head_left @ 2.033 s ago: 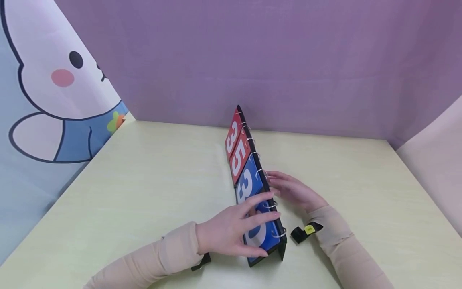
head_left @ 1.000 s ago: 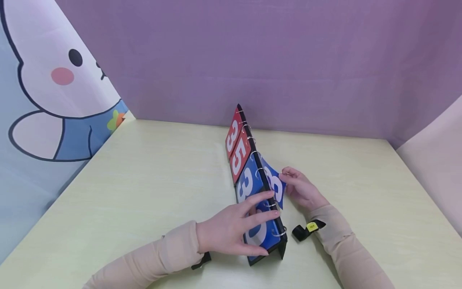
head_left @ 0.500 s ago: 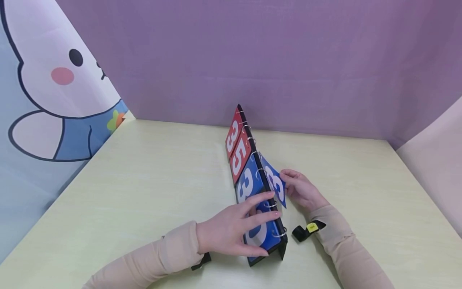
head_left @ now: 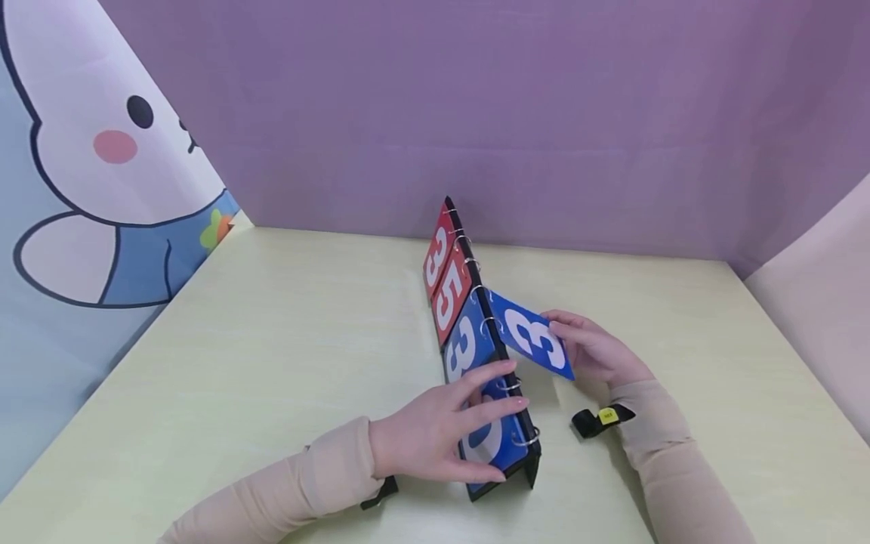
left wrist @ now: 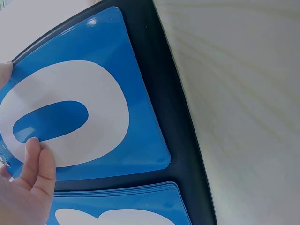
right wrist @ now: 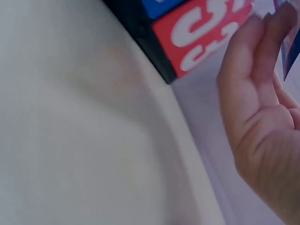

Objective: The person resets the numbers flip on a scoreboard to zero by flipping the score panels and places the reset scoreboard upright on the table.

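Observation:
A tabletop flip scoreboard (head_left: 501,346) stands like a tent, its ringed top edge running away from me. My left hand (head_left: 435,434) grips its near end, fingertips along the top edge and thumb low at the end. In the left wrist view, fingers of that hand (left wrist: 37,178) press on the blue 0 card (left wrist: 93,145). On the right side, my right hand (head_left: 601,351) pinches the outer edge of a blue 3 card (head_left: 537,340), lifted on its rings and tilted outward. Another blue 3 card (head_left: 465,336) lies flat on the left face.
Red 3 (head_left: 436,253) and 5 (head_left: 448,295) cards hang at the scoreboard's far end. It stands on a pale table (head_left: 306,325). A purple cloth (head_left: 476,113) hangs behind, and a cartoon-printed cloth (head_left: 81,189) is on the left.
The right hand has taken hold of a blue card on the right side and swung it outward and up, moving right. One page slipped away, so 3 shows instead of 6. Left hand is still.

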Demonstrator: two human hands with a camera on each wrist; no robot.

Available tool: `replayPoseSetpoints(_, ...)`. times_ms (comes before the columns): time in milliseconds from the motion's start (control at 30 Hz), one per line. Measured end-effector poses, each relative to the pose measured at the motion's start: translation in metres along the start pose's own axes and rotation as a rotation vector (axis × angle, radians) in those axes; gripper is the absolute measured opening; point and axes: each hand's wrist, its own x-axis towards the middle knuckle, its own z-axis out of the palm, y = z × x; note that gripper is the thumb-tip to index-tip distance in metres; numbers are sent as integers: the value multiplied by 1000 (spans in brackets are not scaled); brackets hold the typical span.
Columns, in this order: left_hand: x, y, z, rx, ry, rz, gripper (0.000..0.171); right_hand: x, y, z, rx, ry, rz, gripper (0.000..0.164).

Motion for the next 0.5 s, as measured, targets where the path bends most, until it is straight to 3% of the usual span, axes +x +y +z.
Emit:
replayPoseSetpoints(133, -1, 1, 0, -14, -17, -18, 73, -7, -13, 2, 13, -16, -26, 39)
replayPoseSetpoints(267, -1, 1, -1, -25, -33, -37, 73, -16, -29, 5, 2, -35, -105, 41)
replayPoseSetpoints(367, -1, 1, -1, -26, -35, -39, 73, -24, -39, 8, 50, -57, -209, 41)
replayPoseSetpoints(500, -1, 1, -2, -18, -34, -31, 72, -31, -47, 13, 212, -137, -395, 44)
